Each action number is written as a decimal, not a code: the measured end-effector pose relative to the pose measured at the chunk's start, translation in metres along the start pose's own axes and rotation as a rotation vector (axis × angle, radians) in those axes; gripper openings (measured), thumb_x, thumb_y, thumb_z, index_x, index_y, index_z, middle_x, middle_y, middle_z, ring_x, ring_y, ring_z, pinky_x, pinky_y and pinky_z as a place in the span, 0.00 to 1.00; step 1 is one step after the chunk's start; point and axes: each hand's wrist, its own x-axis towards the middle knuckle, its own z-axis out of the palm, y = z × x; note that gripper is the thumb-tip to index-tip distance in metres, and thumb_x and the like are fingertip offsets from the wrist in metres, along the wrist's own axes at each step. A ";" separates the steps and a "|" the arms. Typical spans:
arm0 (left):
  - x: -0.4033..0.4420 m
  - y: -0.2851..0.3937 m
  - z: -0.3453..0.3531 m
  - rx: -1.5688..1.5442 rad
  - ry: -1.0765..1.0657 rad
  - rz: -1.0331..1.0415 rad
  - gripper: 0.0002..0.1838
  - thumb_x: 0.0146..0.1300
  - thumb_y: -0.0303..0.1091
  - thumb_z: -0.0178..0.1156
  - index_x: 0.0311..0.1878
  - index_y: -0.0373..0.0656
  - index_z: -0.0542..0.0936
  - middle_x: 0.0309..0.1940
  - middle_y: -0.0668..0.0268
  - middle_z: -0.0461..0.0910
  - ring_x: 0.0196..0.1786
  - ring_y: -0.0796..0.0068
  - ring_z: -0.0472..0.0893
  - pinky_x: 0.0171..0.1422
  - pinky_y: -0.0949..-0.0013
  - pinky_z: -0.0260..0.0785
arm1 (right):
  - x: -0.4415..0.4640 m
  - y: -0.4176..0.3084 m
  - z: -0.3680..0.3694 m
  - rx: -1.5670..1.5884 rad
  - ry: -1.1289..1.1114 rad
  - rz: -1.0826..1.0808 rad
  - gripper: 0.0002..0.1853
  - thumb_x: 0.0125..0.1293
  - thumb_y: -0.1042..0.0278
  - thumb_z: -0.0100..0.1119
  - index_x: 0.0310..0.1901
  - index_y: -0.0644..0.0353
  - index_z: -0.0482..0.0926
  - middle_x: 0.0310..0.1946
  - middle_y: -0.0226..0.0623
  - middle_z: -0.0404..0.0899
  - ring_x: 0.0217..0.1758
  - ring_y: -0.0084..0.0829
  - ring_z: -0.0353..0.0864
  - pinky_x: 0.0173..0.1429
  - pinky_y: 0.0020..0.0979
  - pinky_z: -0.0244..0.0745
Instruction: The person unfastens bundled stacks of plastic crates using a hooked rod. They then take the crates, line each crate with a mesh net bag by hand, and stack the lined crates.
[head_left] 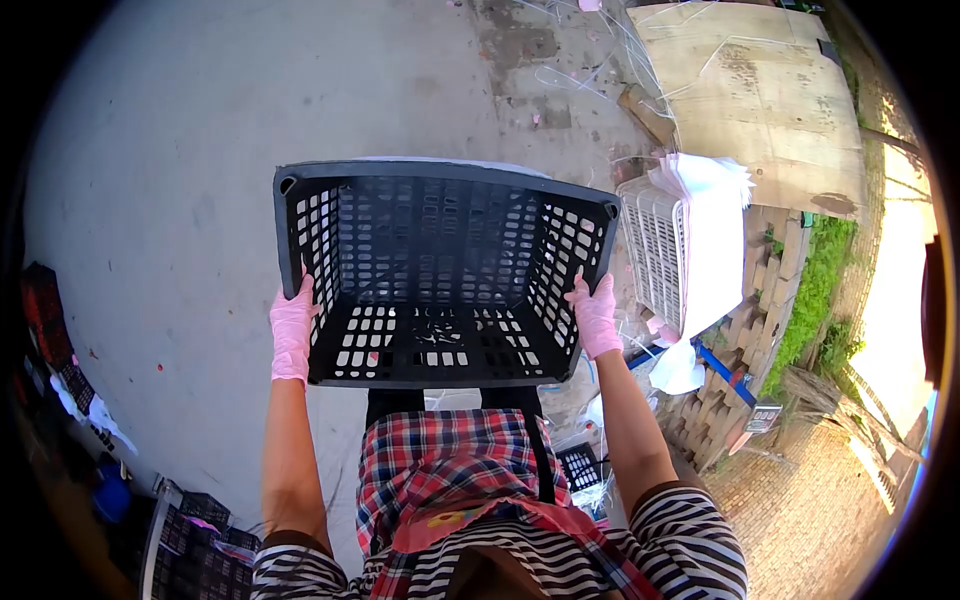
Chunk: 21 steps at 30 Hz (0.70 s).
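Black crate [430, 240]: left of white basket [655, 250] | long axis: runs hand to hand, across toward white basket | left hand [293, 325]: grasping end away from white basket | right hand [597, 318]: grasping end nearer white basket

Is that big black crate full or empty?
Empty: the black crate shows only bare, slotted walls inside, held between the left hand and right hand.

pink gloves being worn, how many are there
2: one pink glove on the left hand, gripping the left side of the black crate; another on the right hand, gripping its right side. The crate hides part of each.
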 end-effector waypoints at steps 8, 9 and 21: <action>-0.013 0.003 -0.028 -0.035 -0.048 0.072 0.16 0.62 0.42 0.62 0.51 0.48 0.79 0.33 0.75 0.74 0.33 0.84 0.71 0.35 0.73 0.71 | -0.113 0.030 0.002 -0.075 -0.050 0.053 0.50 0.58 0.69 0.66 0.74 0.53 0.39 0.67 0.43 0.60 0.66 0.34 0.65 0.67 0.31 0.61; -0.016 -0.001 0.002 -0.020 -0.084 0.073 0.16 0.63 0.41 0.62 0.52 0.48 0.79 0.35 0.75 0.74 0.34 0.84 0.71 0.35 0.73 0.72 | -0.099 0.046 -0.032 -0.185 -0.045 0.058 0.50 0.58 0.66 0.66 0.74 0.53 0.40 0.69 0.44 0.57 0.70 0.35 0.60 0.71 0.32 0.55; 0.037 0.104 -0.033 0.026 0.215 0.307 0.14 0.62 0.41 0.62 0.38 0.40 0.76 0.27 0.69 0.71 0.28 0.78 0.73 0.26 0.74 0.67 | -0.015 0.050 -0.203 0.023 0.404 0.019 0.25 0.66 0.61 0.56 0.62 0.62 0.68 0.55 0.43 0.75 0.57 0.31 0.74 0.62 0.30 0.66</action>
